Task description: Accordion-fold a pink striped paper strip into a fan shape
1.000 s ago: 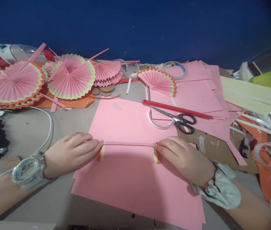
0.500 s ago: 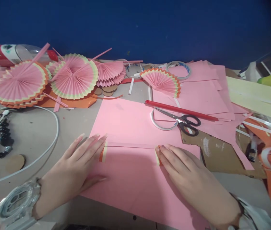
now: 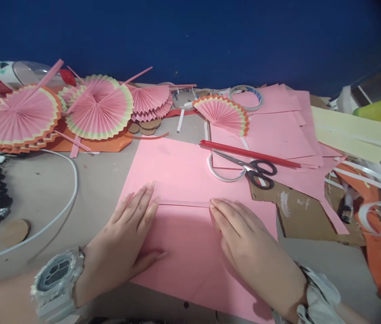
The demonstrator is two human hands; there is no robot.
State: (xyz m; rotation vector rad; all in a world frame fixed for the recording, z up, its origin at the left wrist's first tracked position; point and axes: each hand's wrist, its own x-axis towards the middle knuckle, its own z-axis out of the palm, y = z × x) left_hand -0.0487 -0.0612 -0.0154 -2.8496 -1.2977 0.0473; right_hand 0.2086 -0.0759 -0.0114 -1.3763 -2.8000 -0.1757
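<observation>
Fingers [image 3: 143,204] now cover strip [image 3: 183,203] ends (flat).

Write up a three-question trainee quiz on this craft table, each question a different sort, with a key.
1. True or false: the left hand and the right hand both lie flat, palm down, with their fingers on the pink sheet.
2. What colour are the handles of the scissors? A black, B yellow, C green.
3. Fill in: the watch is worn on the ___ wrist.

Key: 1 true; 2 A; 3 left.
</observation>
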